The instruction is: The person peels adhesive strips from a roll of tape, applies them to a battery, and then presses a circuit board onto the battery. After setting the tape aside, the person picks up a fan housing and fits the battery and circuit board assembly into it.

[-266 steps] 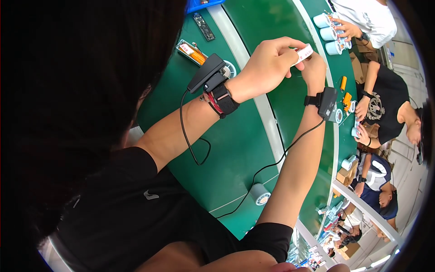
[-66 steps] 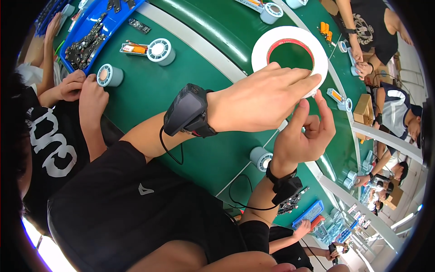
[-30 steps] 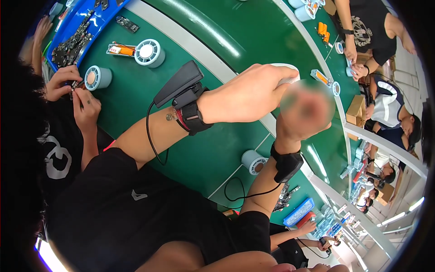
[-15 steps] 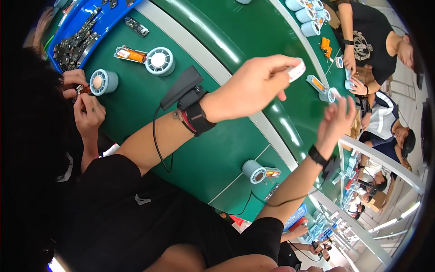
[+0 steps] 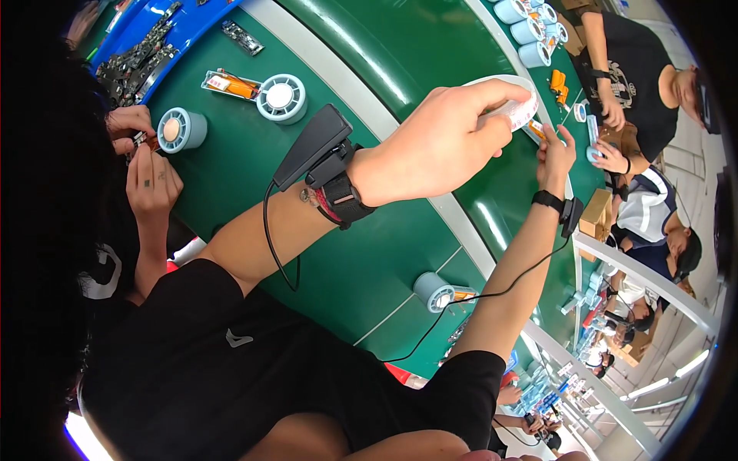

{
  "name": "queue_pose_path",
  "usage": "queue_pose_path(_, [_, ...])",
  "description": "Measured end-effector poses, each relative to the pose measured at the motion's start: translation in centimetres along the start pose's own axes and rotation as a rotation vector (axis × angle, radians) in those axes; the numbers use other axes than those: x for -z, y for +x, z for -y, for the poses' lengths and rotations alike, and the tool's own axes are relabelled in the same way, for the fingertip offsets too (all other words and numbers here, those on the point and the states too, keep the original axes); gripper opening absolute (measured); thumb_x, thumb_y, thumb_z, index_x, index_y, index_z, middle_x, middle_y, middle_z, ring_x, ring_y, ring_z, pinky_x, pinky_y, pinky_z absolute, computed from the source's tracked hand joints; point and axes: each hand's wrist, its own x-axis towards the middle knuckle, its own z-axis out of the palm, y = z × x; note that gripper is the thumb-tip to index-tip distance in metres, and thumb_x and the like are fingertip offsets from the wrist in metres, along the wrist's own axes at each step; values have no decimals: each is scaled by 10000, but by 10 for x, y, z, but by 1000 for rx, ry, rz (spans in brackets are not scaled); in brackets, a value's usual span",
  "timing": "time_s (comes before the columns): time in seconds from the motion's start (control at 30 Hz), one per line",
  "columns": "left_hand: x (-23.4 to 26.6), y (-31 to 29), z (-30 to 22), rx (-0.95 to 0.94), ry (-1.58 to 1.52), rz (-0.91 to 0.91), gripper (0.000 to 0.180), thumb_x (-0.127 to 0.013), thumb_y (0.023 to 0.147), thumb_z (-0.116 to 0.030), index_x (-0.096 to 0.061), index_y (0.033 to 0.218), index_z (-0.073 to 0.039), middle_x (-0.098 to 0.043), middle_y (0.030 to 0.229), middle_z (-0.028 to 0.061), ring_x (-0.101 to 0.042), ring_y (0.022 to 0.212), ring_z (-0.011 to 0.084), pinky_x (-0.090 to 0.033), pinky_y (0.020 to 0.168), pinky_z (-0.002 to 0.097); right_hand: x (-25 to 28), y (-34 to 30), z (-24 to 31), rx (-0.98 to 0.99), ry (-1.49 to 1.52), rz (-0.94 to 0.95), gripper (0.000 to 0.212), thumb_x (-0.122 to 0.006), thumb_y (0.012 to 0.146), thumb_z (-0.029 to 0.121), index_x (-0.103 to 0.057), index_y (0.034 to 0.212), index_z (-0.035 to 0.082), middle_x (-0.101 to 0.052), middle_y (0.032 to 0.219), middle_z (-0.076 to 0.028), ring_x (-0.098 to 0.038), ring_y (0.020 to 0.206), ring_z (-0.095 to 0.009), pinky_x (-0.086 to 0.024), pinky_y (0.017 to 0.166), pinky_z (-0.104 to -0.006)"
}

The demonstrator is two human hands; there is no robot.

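Observation:
My left hand (image 5: pixel 442 142) is closed on a white label roll (image 5: pixel 523 115), held over the green conveyor. A pale strip (image 5: pixel 503 78) curves out above the fingers. My right hand (image 5: pixel 556 159) is just beyond the roll with bent fingers, their tips beside an orange part (image 5: pixel 536 129). The roll covers most of that part. Whatever the right fingers pinch is too small to make out. Black straps with cabled black boxes sit on both wrists.
Light-blue round housings (image 5: pixel 282 98) with orange parts lie on the green table. A blue bin (image 5: pixel 173 46) holds circuit boards. On the left, a co-worker's hands (image 5: pixel 150 180) work beside another housing (image 5: pixel 182 131). People work across the conveyor, near stacked housings (image 5: pixel 530 32).
My right hand has moved up and left, close to the label roll, and its spread fingers have bent. The pale strip now shows above my left hand. The view has shifted slightly.

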Motion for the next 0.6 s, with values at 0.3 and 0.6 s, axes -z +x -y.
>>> queue_pose_path(0.3, [-1, -1, 1, -12, 44, 29, 359, -475, 1001, -92, -539, 1335, 24, -627, 993, 72, -620, 824, 133, -516, 753, 298, -31, 14, -15, 158, -293, -99, 494, -798, 798, 110, -539, 1207, 14, -729, 813, -112, -550, 509, -106, -406, 442, -264])
queue_pose_path(0.6, [1, -3, -1, -2, 93, 29, 378, -475, 965, -60, -536, 1329, 25, -628, 981, 76, -615, 819, 143, -524, 756, 303, -42, 0, 32, 202, -785, 38, 457, -787, 790, 224, -659, 1170, 4, -762, 851, -109, -663, 537, -153, -522, 601, -291])
